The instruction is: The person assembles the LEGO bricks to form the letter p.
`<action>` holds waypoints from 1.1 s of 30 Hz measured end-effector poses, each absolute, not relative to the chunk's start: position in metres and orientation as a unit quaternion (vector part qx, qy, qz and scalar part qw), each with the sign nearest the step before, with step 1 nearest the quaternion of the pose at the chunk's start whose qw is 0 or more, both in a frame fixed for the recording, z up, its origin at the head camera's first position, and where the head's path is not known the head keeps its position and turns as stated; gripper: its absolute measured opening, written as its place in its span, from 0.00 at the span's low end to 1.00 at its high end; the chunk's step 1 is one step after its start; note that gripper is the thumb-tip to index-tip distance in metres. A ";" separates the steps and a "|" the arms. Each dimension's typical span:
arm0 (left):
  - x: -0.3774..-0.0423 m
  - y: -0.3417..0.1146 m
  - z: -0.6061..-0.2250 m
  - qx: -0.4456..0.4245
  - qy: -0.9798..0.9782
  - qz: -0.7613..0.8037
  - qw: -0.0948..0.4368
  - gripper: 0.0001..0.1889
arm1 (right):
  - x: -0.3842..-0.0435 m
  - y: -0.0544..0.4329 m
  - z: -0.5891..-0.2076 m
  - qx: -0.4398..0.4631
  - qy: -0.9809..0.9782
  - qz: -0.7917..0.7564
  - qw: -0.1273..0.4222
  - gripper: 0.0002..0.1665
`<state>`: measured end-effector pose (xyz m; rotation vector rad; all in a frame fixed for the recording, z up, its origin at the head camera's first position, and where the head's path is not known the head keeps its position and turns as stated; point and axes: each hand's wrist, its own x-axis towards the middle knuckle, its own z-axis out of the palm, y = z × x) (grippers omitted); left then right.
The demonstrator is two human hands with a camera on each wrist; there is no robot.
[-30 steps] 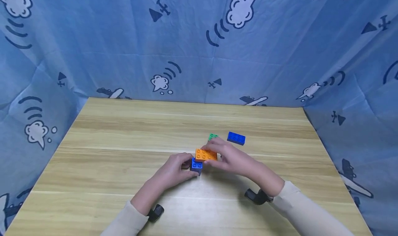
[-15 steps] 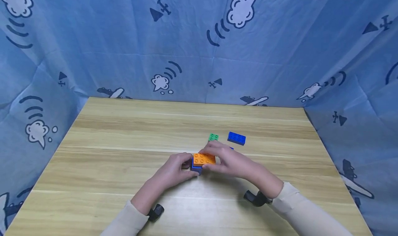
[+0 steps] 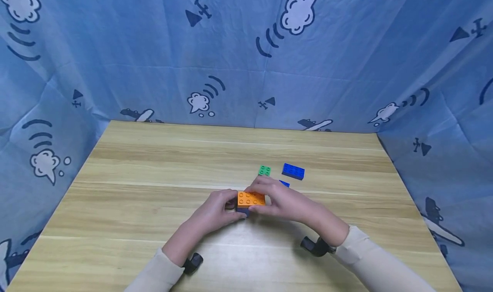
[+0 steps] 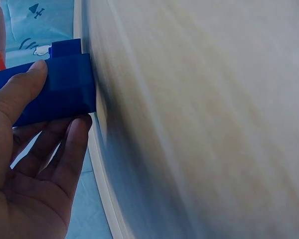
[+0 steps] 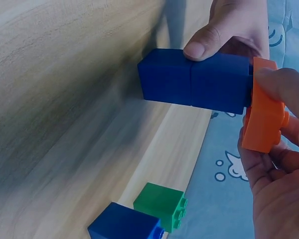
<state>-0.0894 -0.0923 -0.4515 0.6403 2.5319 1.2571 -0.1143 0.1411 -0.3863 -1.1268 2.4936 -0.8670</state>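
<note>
My left hand (image 3: pixel 217 210) grips a stack of two blue toy bricks (image 5: pixel 167 77) near the table's middle, thumb on one side and fingers on the other. Over the stack's top, my right hand (image 3: pixel 283 200) pinches an orange eight-stud brick (image 3: pixel 251 199) between thumb and fingers. In the right wrist view the orange brick lies against the studded end of the stack and sticks out past it on one side. A narrow gap with blue studs shows between them. From the head, the orange brick hides most of the blue stack (image 3: pixel 242 211).
Beyond the right hand, a green four-stud brick (image 3: pixel 264 171) and a longer blue brick (image 3: pixel 293 171) lie on the wooden table (image 3: pixel 173 155). Another blue brick (image 3: pixel 284 184) is partly hidden behind that hand. Blue patterned cloth (image 3: pixel 231 48) surrounds the table.
My right hand has brought the orange brick slightly left and toward me, over the blue stack, covering its studs. The partly hidden blue brick has come into sight. My left hand has stayed put.
</note>
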 end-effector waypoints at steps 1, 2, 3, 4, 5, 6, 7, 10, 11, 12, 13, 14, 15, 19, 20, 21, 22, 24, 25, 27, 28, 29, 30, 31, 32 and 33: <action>-0.089 -0.093 -0.451 0.218 0.867 0.432 0.124 0.14 | -0.114 0.141 -0.386 -0.388 0.861 -0.298 0.135 0.21; -0.089 -0.093 -0.451 0.217 0.866 0.432 0.124 0.14 | -0.114 0.140 -0.386 -0.387 0.862 -0.297 0.136 0.21; -0.089 -0.093 -0.451 0.217 0.867 0.432 0.123 0.14 | -0.114 0.140 -0.386 -0.386 0.864 -0.295 0.135 0.21; -0.089 -0.093 -0.451 0.217 0.866 0.433 0.123 0.14 | -0.114 0.139 -0.386 -0.385 0.865 -0.293 0.135 0.21; -0.089 -0.093 -0.451 0.218 0.866 0.433 0.122 0.14 | -0.114 0.139 -0.386 -0.384 0.866 -0.290 0.135 0.21; -0.089 -0.093 -0.451 0.218 0.866 0.433 0.121 0.14 | -0.113 0.139 -0.386 -0.382 0.867 -0.288 0.135 0.21; -0.089 -0.093 -0.451 0.219 0.866 0.433 0.120 0.14 | -0.113 0.138 -0.386 -0.381 0.869 -0.287 0.135 0.21; -0.089 -0.094 -0.452 0.219 0.866 0.433 0.119 0.14 | -0.113 0.138 -0.386 -0.377 0.872 -0.282 0.136 0.21; -0.089 -0.094 -0.452 0.219 0.866 0.433 0.120 0.14 | -0.113 0.138 -0.386 -0.376 0.873 -0.281 0.136 0.21; -0.089 -0.094 -0.452 0.219 0.867 0.433 0.119 0.14 | -0.113 0.137 -0.386 -0.375 0.873 -0.281 0.135 0.21; -0.089 -0.094 -0.452 0.218 0.867 0.433 0.119 0.14 | -0.113 0.137 -0.386 -0.375 0.873 -0.280 0.135 0.21; -0.089 -0.094 -0.452 0.218 0.867 0.433 0.118 0.14 | -0.113 0.137 -0.386 -0.375 0.874 -0.280 0.135 0.21; -0.089 -0.094 -0.453 0.218 0.867 0.432 0.118 0.13 | -0.112 0.137 -0.386 -0.375 0.873 -0.281 0.134 0.21; -0.090 -0.094 -0.453 0.220 0.865 0.435 0.118 0.13 | -0.112 0.137 -0.386 -0.369 0.876 -0.281 0.135 0.21; -0.090 -0.093 -0.453 0.219 0.864 0.437 0.119 0.13 | -0.112 0.138 -0.386 -0.367 0.877 -0.281 0.135 0.21; -0.090 -0.093 -0.453 0.220 0.863 0.438 0.121 0.13 | -0.112 0.138 -0.386 -0.365 0.877 -0.281 0.136 0.21; -0.090 -0.093 -0.453 0.220 0.862 0.440 0.122 0.13 | -0.112 0.138 -0.386 -0.363 0.878 -0.280 0.136 0.21; -0.090 -0.092 -0.452 0.219 0.860 0.444 0.127 0.13 | -0.111 0.138 -0.386 -0.359 0.881 -0.276 0.137 0.21; -0.090 -0.092 -0.452 0.219 0.859 0.445 0.128 0.13 | -0.111 0.138 -0.386 -0.358 0.881 -0.276 0.137 0.22; -0.090 -0.092 -0.452 0.218 0.858 0.447 0.131 0.13 | -0.111 0.138 -0.386 -0.357 0.883 -0.272 0.138 0.22; -0.090 -0.092 -0.452 0.217 0.858 0.447 0.131 0.13 | -0.111 0.137 -0.386 -0.356 0.884 -0.271 0.138 0.22; -0.090 -0.092 -0.451 0.217 0.858 0.446 0.132 0.13 | -0.111 0.137 -0.386 -0.356 0.884 -0.269 0.137 0.22; -0.090 -0.092 -0.451 0.217 0.859 0.445 0.132 0.13 | -0.111 0.137 -0.386 -0.357 0.884 -0.268 0.136 0.22; -0.090 -0.092 -0.451 0.217 0.860 0.443 0.132 0.13 | -0.111 0.137 -0.387 -0.358 0.884 -0.267 0.135 0.22; -0.090 -0.091 -0.451 0.216 0.861 0.442 0.131 0.13 | -0.111 0.137 -0.387 -0.359 0.884 -0.267 0.134 0.22; -0.090 -0.091 -0.451 0.216 0.861 0.441 0.131 0.12 | -0.111 0.137 -0.386 -0.360 0.884 -0.267 0.132 0.22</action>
